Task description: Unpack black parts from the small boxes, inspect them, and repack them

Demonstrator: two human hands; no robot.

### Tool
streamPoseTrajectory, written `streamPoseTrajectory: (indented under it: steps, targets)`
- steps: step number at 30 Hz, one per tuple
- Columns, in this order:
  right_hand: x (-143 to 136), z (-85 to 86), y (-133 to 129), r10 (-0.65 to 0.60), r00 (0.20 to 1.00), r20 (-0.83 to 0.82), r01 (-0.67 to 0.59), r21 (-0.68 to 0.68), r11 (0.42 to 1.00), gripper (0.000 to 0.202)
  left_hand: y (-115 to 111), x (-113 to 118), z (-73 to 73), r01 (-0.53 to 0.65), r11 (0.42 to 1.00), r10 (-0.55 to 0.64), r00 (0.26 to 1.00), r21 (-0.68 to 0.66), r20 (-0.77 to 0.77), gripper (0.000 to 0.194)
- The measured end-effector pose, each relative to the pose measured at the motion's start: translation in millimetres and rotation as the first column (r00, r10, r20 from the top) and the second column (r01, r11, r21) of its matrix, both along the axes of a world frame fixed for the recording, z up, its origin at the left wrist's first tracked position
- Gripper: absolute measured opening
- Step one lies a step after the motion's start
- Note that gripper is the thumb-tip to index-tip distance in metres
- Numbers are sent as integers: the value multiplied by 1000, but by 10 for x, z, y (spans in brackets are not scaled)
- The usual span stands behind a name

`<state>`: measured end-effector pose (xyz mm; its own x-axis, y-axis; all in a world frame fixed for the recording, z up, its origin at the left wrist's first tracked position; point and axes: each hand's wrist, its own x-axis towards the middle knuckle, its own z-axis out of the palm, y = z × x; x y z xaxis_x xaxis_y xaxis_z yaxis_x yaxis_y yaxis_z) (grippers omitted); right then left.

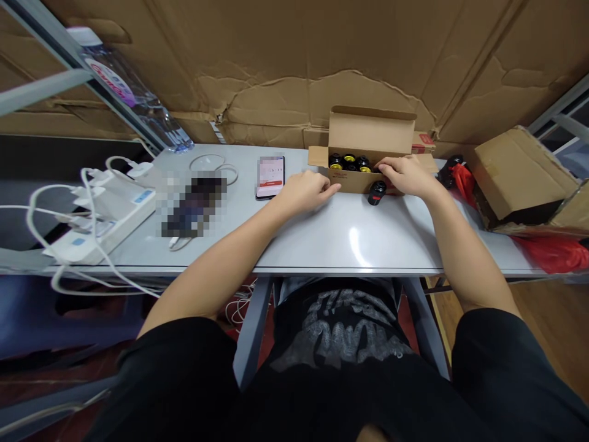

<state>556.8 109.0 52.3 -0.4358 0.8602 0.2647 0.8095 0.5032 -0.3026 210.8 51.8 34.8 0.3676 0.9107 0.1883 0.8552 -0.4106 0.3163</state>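
A small open cardboard box (354,181) stands toward the back of the desk with its lid flap raised. Several black round pieces with yellow rings (350,161) sit inside it. Just in front of the box is a small black cylinder (377,193) with a red mark, leaning slightly. My left hand (309,190) rests by the box's front left corner, thumb stretched out and nothing visible held. The fingers of my right hand (407,176) bend over the box's front right edge, close beside the cylinder; its palm side is hidden.
To the left lie a lit phone (270,178), a blurred dark object (196,205) and a white power strip (103,227) with tangled cables. A water bottle (133,92) stands behind them. On the right are a larger carton (519,172) and red plastic (554,253).
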Motion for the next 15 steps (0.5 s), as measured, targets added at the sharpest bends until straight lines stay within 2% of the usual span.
streamPoseTrajectory:
  steps: [5, 10, 15]
  targets:
    - [-14, 13, 39, -15, 999, 31, 15, -9, 1000, 49, -96, 96, 92, -29, 994, 21, 997, -104, -75, 70]
    - [-7, 111, -64, -3, 1000, 28, 4, -23, 1000, 54, -208, 155, 253, -42, 979, 9, 987, -200, -163, 64]
    - [-21, 297, -465, 21, 997, 71, -36, 227, 973, 51, -277, 153, 312, -29, 973, -28, 970, -229, -241, 61]
